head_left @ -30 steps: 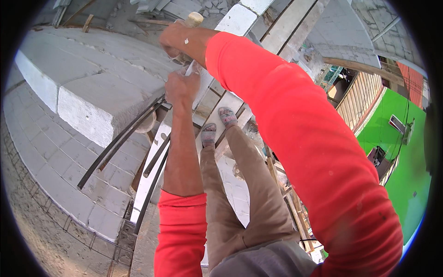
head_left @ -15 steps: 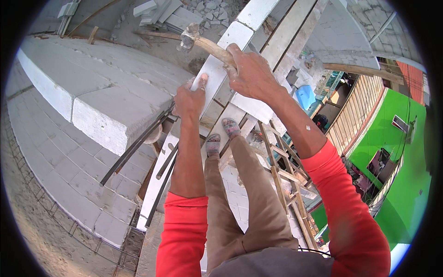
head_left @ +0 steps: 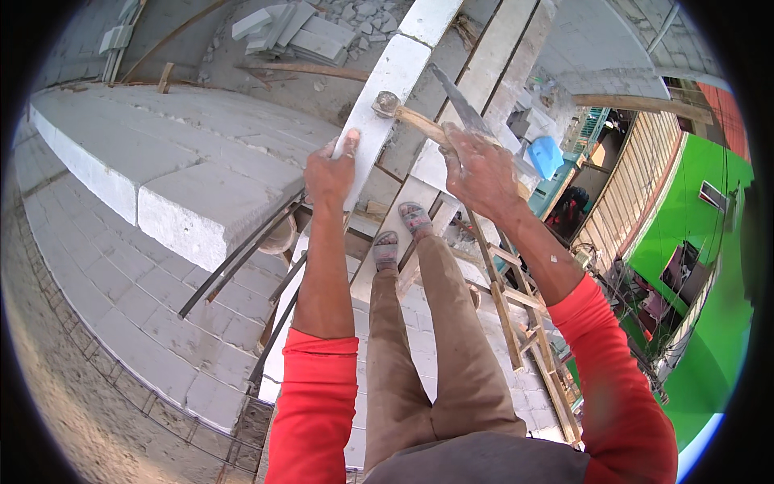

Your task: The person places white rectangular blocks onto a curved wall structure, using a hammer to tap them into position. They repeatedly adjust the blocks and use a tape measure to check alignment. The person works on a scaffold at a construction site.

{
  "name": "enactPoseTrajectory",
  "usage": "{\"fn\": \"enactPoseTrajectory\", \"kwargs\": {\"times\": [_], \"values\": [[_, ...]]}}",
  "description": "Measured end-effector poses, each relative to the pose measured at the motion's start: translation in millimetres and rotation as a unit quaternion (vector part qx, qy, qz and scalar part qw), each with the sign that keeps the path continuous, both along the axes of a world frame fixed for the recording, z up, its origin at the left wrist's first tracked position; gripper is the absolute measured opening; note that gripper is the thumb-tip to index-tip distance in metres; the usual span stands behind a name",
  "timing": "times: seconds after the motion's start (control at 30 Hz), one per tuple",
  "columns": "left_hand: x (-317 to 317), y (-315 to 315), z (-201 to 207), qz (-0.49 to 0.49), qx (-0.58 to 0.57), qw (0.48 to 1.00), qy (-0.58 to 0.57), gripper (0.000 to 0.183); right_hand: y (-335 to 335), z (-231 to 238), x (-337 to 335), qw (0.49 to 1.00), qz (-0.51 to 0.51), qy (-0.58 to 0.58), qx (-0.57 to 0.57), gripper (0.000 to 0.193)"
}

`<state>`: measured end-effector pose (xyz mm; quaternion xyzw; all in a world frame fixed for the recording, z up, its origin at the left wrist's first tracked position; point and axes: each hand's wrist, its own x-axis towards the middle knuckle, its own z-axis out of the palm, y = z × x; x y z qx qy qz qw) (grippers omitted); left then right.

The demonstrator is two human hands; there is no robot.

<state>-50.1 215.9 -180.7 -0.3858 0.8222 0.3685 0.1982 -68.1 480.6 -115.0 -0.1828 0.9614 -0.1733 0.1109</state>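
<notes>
A long white block (head_left: 395, 68) runs away from me at the top of a wall. Around its near end my left hand (head_left: 329, 176) is closed, thumb on the upper face and fingers at its left side. My right hand (head_left: 484, 169) is wrapped round the wooden handle of a hammer (head_left: 419, 121). The hammer's head is over the block's right part; whether it touches cannot be made out. A grey, pointed metal blade (head_left: 463, 105) shows beyond my right hand, which partly hides it. I cannot tell whether that hand also holds the blade.
I stand on wooden planks (head_left: 379, 274). Thick pale blocks (head_left: 181, 218) and dark metal bars (head_left: 242, 258) lie to the left. Broken slabs (head_left: 298, 32) are heaped at the far side. A wooden ladder (head_left: 516, 302) and a drop with wires and green walls (head_left: 685, 242) are on the right.
My right hand has moved right and nearer to me. The hammer's head has come down from left of the block to over it. More of the blade shows. My left hand keeps its hold.
</notes>
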Motion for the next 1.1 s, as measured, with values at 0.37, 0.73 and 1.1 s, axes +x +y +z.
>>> {"fn": "enactPoseTrajectory", "kwargs": {"times": [0.37, 0.73, 1.1], "values": [[-2.2, 0.5, -4.4, 0.014, 0.016, 0.999, -0.023, 0.071, -3.6, -16.7, -10.1, 0.997, -0.013, 0.06, 0.041, 0.06], [0.9, -0.2, -10.0, 0.007, 0.002, 1.0, -0.019, 0.074, -11.3, -19.4, -16.3, 0.996, -0.035, 0.082, 0.013, 0.062], [-0.1, -5.9, -12.2, 0.0, 0.03, 1.0, 0.001, 0.087, -3.6, 21.3, 77.5, 0.987, -0.143, -0.049, -0.052, 0.055]]}}
